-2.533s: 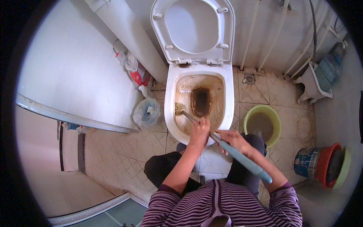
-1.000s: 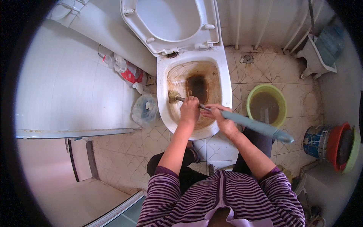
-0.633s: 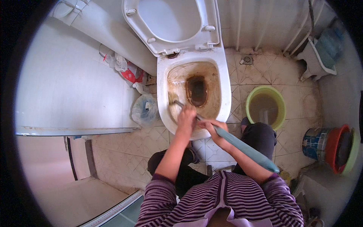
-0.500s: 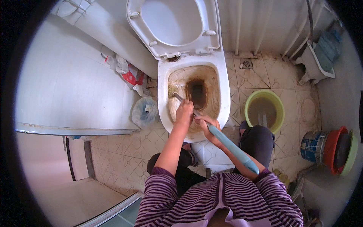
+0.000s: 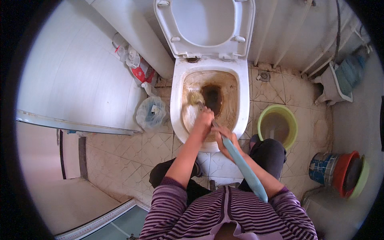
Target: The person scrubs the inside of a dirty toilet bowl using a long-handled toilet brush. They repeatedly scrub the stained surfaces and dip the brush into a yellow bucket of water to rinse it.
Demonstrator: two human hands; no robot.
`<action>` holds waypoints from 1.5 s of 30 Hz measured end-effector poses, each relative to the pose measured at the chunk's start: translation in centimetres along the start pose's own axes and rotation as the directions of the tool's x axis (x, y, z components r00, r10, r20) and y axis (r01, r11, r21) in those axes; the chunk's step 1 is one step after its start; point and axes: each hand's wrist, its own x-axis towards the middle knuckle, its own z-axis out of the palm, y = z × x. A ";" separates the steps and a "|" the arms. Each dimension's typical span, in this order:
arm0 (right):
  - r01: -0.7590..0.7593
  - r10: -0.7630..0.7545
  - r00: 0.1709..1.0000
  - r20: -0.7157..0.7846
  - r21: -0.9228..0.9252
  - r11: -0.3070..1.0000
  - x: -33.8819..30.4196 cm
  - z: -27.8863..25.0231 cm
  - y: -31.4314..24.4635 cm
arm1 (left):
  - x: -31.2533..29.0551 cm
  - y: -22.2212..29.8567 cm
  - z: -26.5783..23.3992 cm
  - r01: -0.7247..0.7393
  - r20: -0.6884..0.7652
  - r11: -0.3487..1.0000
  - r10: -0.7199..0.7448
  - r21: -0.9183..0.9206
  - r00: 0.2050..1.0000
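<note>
both hands clenched on brush handle (image 5: pixel 240 168): left hand (image 5: pixel 204 122) nearer bristle head (image 5: pixel 195 98), right hand (image 5: pixel 225 140) behind, axis toward toilet bowl (image 5: pixel 178 80) left wall.

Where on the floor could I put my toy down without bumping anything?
Bare tiles lie between the tied plastic bag, the white wall and the person's knee. A smaller bare patch sits by the floor drain, between the toilet and the green basin. It is crowded in front of the bowl, where both hands work the long brush, and beside the stacked buckets.
</note>
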 end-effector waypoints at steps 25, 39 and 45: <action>-0.362 0.392 0.817 0.423 -0.154 0.919 0.5 -6.5 -9.0 | -4.6 7.8 1.6 0.273 0.044 0.961 -0.270 -0.056 0.962; -0.315 0.340 0.865 0.368 -0.128 0.940 -0.8 -6.7 -7.3 | -4.4 8.7 3.2 0.278 -0.088 0.956 -0.286 -0.093 0.954; -0.304 0.316 0.912 0.260 -0.088 0.949 0.1 -3.0 -4.9 | -3.0 5.1 1.3 0.236 -0.161 0.969 -0.223 0.071 0.961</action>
